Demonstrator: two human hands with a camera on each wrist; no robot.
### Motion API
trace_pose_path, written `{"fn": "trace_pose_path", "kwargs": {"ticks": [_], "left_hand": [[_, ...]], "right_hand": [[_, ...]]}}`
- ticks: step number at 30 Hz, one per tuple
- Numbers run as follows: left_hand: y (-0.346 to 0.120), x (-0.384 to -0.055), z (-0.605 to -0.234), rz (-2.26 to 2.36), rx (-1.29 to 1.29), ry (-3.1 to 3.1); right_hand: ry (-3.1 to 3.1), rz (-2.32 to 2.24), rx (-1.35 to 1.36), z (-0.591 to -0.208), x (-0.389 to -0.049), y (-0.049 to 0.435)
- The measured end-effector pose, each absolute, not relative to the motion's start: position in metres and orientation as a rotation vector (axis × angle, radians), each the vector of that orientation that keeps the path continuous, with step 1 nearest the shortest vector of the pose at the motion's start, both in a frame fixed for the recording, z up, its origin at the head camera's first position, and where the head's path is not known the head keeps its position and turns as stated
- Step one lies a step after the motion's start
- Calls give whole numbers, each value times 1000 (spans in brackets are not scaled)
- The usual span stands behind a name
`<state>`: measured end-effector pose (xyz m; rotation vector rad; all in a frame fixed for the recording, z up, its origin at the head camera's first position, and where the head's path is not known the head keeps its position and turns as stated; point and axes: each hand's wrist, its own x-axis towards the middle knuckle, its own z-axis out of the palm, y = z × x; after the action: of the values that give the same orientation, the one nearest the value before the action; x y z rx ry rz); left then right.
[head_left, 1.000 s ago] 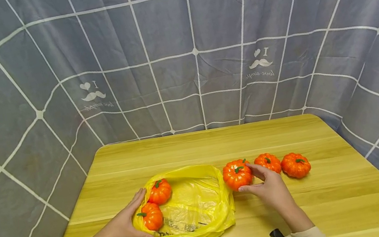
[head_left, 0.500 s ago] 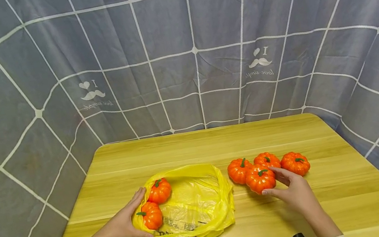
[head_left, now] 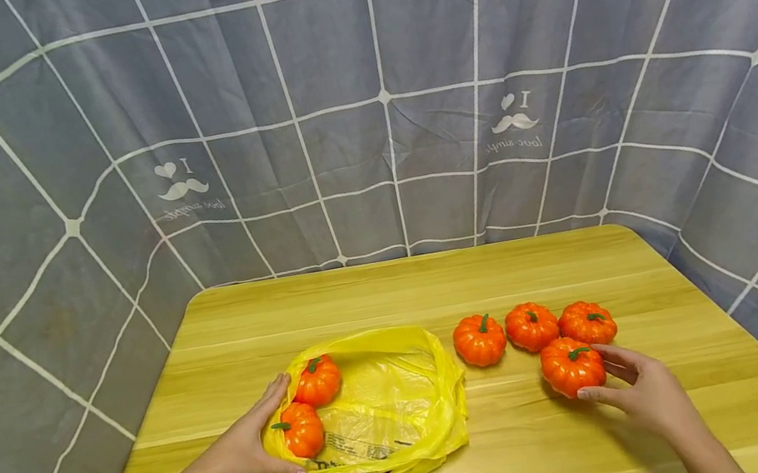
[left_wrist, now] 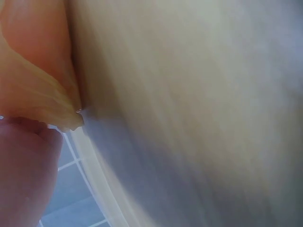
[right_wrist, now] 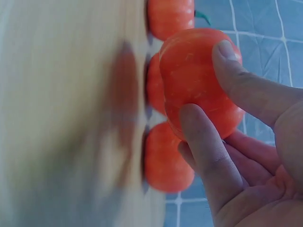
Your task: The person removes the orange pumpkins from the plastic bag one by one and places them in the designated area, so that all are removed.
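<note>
In the head view my right hand (head_left: 646,392) pinches an orange toy pumpkin (head_left: 568,369) with a green stem between thumb and fingers. The right wrist view shows this pumpkin (right_wrist: 191,71) lifted off the table, close to the others. Three similar pumpkins stand in a row behind it: left (head_left: 479,342), middle (head_left: 530,327) and right (head_left: 587,325). My left hand (head_left: 249,451) holds the left side of a yellow plastic bag (head_left: 452,435), whose mouth gapes upward. Inside, against its left wall, lie an upper pumpkin (head_left: 317,381) and a lower pumpkin (head_left: 302,431).
All of this is on a wood-grain table (head_left: 389,294). A grey curtain (head_left: 350,157) with white grid lines surrounds its back and sides. Between the bag and the pumpkin row lies a strip of bare tabletop.
My right hand has carried its pumpkin rightward and toward me, from in front of the row's left pumpkin to in front of the right one. The left hand and bag stay put.
</note>
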<state>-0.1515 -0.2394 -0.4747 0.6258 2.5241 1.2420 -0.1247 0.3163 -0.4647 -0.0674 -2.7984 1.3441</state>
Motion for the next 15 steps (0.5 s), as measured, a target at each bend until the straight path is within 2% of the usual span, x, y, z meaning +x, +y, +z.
{"fn": "trace_pose_path", "kwargs": {"ticks": [15], "left_hand": [[-240, -152, -475, 1244, 629, 2521]], "right_hand": [[-2838, 1265, -55, -476, -118, 353]]}}
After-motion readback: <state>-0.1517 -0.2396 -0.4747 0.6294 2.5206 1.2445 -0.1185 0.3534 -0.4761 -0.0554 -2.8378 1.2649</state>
